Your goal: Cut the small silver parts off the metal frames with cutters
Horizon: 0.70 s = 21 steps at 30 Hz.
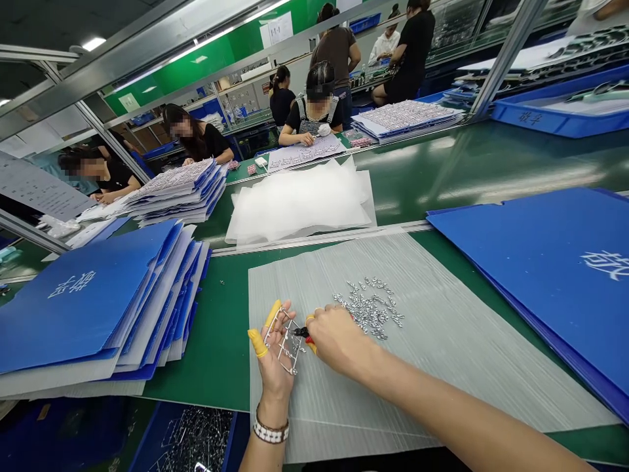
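My left hand [276, 359], palm up with yellow covers on its thumb and a finger, holds a silvery rectangular sprue frame [284, 347] with small parts on it. My right hand [337, 334] is wrapped round a pair of nippers [301, 332] with red handles and dark jaws. The jaws reach into the right side of the frame; whether they touch a part I cannot tell. Beyond my right hand a loose pile of small silvery parts [368, 308] lies on a pale translucent sheet [432, 367].
Blue boards interleaved with pale sheets [98, 295] stack up at left, and more blue boards [540, 262] lie at right. White foam sheets [299, 200] rest across the metal rail. Below the bench edge a blue bin [154, 432] holds silvery frames. Several people work opposite.
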Each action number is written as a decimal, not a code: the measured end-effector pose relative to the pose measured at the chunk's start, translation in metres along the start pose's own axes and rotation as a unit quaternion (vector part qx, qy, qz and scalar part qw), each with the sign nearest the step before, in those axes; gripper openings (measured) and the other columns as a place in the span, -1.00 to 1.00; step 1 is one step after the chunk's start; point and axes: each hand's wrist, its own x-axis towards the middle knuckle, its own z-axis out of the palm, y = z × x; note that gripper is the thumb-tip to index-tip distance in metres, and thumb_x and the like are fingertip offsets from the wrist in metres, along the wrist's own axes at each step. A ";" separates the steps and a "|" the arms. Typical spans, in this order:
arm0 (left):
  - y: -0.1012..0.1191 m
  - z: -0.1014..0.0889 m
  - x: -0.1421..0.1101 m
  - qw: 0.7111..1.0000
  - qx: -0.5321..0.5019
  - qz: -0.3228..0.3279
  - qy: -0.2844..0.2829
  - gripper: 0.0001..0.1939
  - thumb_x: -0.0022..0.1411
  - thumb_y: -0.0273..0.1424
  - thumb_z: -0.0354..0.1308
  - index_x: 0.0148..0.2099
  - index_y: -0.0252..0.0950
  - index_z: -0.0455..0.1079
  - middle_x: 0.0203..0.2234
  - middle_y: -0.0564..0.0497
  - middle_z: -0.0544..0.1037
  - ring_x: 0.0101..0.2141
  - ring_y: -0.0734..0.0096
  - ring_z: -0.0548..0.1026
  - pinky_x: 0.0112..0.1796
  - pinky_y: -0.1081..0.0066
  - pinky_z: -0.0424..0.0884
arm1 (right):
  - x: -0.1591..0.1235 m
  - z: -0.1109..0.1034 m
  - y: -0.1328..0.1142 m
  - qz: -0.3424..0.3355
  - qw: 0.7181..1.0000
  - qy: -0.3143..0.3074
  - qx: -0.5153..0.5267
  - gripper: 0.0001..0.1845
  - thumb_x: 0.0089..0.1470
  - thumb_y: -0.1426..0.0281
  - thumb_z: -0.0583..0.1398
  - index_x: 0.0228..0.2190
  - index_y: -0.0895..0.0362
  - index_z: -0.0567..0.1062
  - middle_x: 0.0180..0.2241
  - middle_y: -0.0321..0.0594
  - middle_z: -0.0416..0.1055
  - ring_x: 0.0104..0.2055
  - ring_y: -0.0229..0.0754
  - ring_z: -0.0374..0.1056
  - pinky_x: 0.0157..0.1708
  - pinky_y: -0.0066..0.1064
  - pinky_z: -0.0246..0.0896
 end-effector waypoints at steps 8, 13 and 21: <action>0.005 -0.001 0.006 0.999 -0.006 0.024 0.027 -0.21 0.11 0.20 -0.25 -0.11 -0.31 0.50 0.03 -0.22 0.43 -0.08 0.18 0.43 -0.01 0.27 0.28 | -0.007 -0.007 -0.009 -0.014 1.000 0.006 0.000 -0.83 0.04 0.36 0.19 -0.35 0.23 0.49 -0.39 -0.04 0.45 -0.32 0.01 0.37 -0.34 -0.24 0.18; 0.002 -0.002 0.008 0.998 0.001 0.038 0.042 -0.23 0.13 0.18 -0.26 -0.07 -0.29 0.48 0.02 -0.19 0.44 -0.07 0.18 0.42 0.00 0.26 0.27 | -0.008 -0.003 -0.019 -0.022 1.000 0.011 0.007 -0.82 0.01 0.35 0.20 -0.35 0.21 0.48 -0.39 -0.04 0.44 -0.29 0.02 0.36 -0.31 -0.22 0.17; -0.005 -0.008 0.008 0.996 0.032 0.066 0.040 -0.28 0.18 0.14 -0.26 -0.06 -0.28 0.47 0.01 -0.18 0.45 -0.03 0.16 0.39 0.01 0.25 0.25 | -0.004 -0.002 -0.021 -0.023 1.000 0.008 0.007 -0.80 0.01 0.33 0.19 -0.36 0.22 0.48 -0.41 -0.04 0.44 -0.32 0.02 0.36 -0.35 -0.22 0.18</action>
